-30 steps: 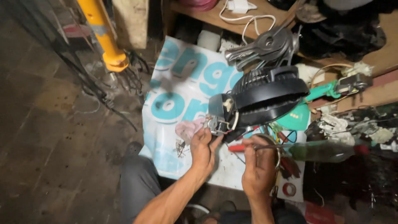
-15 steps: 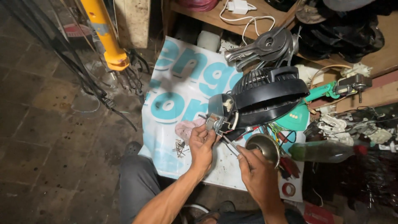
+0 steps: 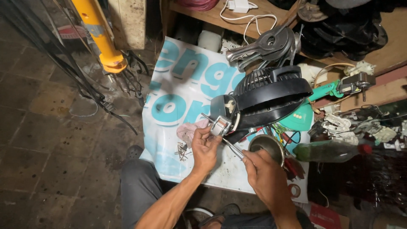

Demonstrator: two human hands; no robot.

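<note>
While left hand [image 3: 205, 148] pinches the small fan motor [image 3: 221, 126] beside the black fan housing [image 3: 271, 95] | right hand [image 3: 265, 178] closed on a thin screwdriver [image 3: 232, 148] | shaft slants up-left toward motor | left hand nearer.

Printed banner sheet [image 3: 178, 80], white with blue-green lettering, spread on dark tiled floor [image 3: 46, 140]; small heap of screws [image 3: 182, 151] near its lower left edge, pink rag [image 3: 189, 130] just above them. Yellow pole [image 3: 99, 36] leans off the sheet's upper left corner, black cables [image 3: 91, 91] trailing from it. Wooden shelf [image 3: 254, 15] past the top edge carries a white charger with cord [image 3: 239, 7]; green plastic bottle [image 3: 328, 151] lies by the right edge.
</note>
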